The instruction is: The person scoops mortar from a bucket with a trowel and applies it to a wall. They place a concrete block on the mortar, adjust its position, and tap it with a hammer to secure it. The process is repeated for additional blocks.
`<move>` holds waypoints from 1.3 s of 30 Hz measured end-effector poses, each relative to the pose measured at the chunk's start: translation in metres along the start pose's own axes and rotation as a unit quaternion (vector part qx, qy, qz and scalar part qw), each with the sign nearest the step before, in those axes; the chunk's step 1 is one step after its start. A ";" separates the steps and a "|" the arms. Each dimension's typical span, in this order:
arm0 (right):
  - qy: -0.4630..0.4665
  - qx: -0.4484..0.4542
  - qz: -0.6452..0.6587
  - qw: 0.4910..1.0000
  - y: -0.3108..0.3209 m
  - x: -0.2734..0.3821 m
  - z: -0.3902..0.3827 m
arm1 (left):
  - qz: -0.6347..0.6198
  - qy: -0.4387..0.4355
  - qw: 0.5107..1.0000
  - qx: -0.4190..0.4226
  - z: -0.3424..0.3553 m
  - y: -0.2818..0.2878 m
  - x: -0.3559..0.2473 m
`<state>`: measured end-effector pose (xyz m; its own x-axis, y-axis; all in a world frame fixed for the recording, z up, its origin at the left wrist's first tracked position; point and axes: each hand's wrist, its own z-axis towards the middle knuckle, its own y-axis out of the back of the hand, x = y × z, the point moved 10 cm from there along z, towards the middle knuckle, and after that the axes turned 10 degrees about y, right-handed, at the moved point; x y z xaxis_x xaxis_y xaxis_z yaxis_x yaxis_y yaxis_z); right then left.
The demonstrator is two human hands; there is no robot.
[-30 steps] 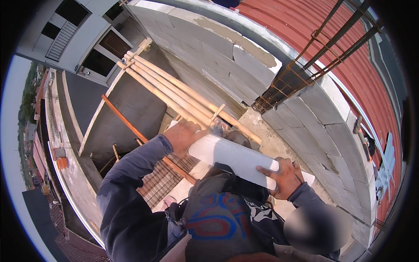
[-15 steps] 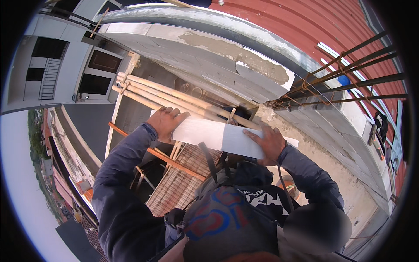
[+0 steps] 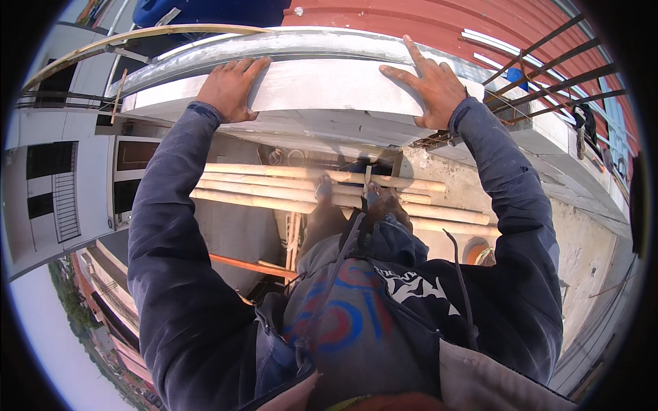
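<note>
A long white lightweight concrete block [image 3: 329, 85] lies along the top of the block wall [image 3: 329, 122] in front of me. My left hand [image 3: 232, 89] grips its left end, fingers bent over the top and thumb low on the near face. At the right end my right hand [image 3: 433, 85] rests against the block with its fingers spread. Its index finger points up and away, past the far edge. The mortar bed under the block is hidden.
Bamboo poles [image 3: 267, 186] form the platform under my feet, with a drop beside them. Bare steel rebars [image 3: 555, 72] jut out at the wall's right end. Beyond the wall is a red corrugated roof [image 3: 370, 17]. An orange bucket [image 3: 478, 252] stands below right.
Both hands have carried the block forward from in front of my body onto the wall top. My right fingers have spread, and my view has turned toward the wall.
</note>
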<state>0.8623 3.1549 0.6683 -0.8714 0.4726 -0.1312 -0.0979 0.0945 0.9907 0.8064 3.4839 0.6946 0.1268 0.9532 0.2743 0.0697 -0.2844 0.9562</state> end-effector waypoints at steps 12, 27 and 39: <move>-0.076 0.081 -0.027 0.993 -0.040 -0.018 0.010 | -0.030 -0.099 0.995 0.014 0.076 -0.024 -0.008; -0.098 0.112 0.017 0.989 -0.054 -0.039 0.022 | -0.059 -0.104 0.992 0.043 0.107 -0.047 -0.010; -0.277 0.198 0.185 0.922 -0.038 -0.125 -0.039 | -0.062 -0.081 0.991 0.081 0.119 -0.043 -0.013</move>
<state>0.9567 3.0583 0.6487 -0.4202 0.9012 0.1059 0.4362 0.0983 0.8945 0.9194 3.4717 0.6383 0.2645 0.9564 0.1237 0.2517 -0.1923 0.9485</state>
